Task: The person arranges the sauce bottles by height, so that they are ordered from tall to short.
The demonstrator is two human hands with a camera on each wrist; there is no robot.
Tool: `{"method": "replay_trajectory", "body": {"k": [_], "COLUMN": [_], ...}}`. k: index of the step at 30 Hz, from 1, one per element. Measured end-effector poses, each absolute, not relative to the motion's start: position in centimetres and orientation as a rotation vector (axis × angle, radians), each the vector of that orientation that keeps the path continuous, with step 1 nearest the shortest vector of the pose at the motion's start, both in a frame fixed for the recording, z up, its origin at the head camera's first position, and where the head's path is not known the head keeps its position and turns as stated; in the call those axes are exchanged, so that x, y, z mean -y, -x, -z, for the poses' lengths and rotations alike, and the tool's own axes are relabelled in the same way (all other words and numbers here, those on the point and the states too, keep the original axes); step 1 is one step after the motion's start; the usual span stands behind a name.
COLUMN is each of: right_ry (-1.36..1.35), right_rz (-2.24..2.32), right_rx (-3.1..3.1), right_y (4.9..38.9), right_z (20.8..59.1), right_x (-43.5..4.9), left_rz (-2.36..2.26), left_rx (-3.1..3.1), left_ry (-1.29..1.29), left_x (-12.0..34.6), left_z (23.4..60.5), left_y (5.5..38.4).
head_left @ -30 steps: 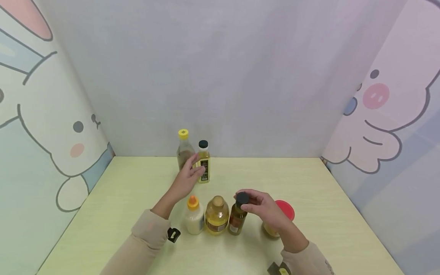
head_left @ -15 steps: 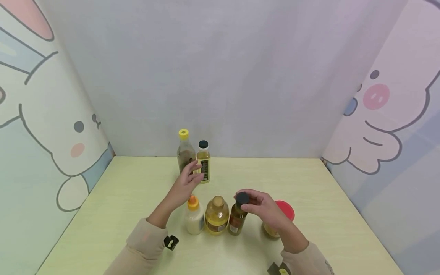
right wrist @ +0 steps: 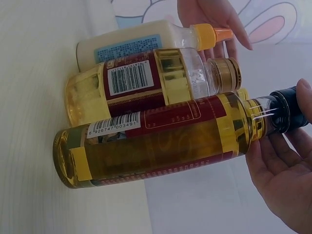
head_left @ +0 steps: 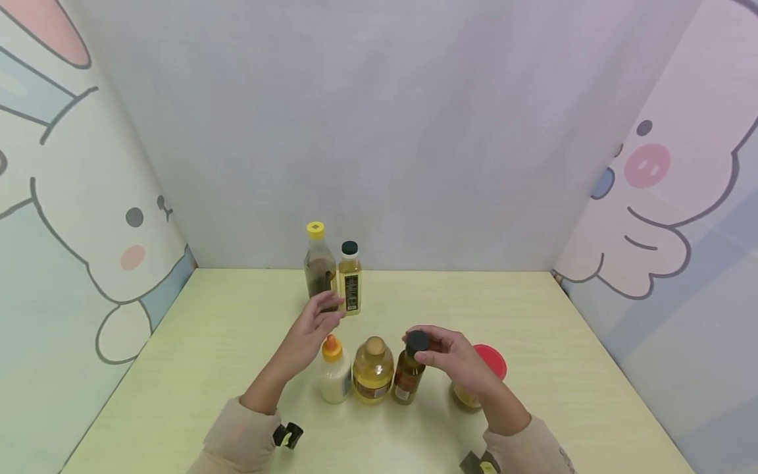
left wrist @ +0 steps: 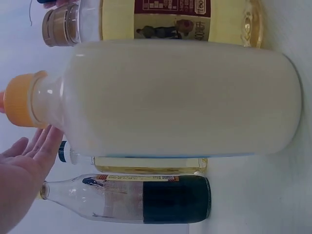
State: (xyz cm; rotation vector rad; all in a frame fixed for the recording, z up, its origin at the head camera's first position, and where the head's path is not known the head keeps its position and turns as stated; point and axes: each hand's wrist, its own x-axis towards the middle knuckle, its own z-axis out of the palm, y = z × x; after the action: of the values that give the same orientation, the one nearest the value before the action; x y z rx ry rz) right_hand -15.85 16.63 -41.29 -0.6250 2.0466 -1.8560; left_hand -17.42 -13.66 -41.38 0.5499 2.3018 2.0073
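In the head view my left hand (head_left: pixel 304 336) hovers with extended fingers beside the orange-tipped squeeze bottle (head_left: pixel 335 382), holding nothing. The left wrist view has those fingers behind the neck of the pale squeeze bottle (left wrist: pixel 180 97); contact is unclear. My right hand (head_left: pixel 453 355) holds the black-capped oil bottle (head_left: pixel 408 380) at its cap and neck. Thumb on one side, fingers on the other, it keeps this amber bottle (right wrist: pixel 165 139) upright on the table. Between the two bottles stands a round-bodied bottle of yellow oil (head_left: pixel 373 382) with a tan cap.
Behind stand a tall yellow-capped bottle (head_left: pixel 320 266) and a slim bottle with a dark cap (head_left: pixel 351 283). A red-lidded jar (head_left: pixel 490 361) is partly hidden by my right hand and wrist. A grey wall (head_left: pixel 379 131) closes off the back of the pale table (head_left: pixel 225 329).
My left hand has drawn back from the two rear bottles, toward me and slightly left, to beside the squeeze bottle. My right hand and the bottles have stayed in place.
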Motion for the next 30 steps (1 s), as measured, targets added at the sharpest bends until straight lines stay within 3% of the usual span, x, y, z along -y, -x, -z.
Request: {"method": "replay_trajectory", "body": {"k": [30], "right_ry": [0.573], "right_rz": [1.841], "right_rx": [-2.076], "right_y": [16.0], "right_z": [41.4], "right_x": [-16.6], "left_rz": [-2.024], "left_rx": [-2.436], "left_ry": [-0.504], "left_x": [13.9], "left_z": [43.1], "left_y": [13.7]}}
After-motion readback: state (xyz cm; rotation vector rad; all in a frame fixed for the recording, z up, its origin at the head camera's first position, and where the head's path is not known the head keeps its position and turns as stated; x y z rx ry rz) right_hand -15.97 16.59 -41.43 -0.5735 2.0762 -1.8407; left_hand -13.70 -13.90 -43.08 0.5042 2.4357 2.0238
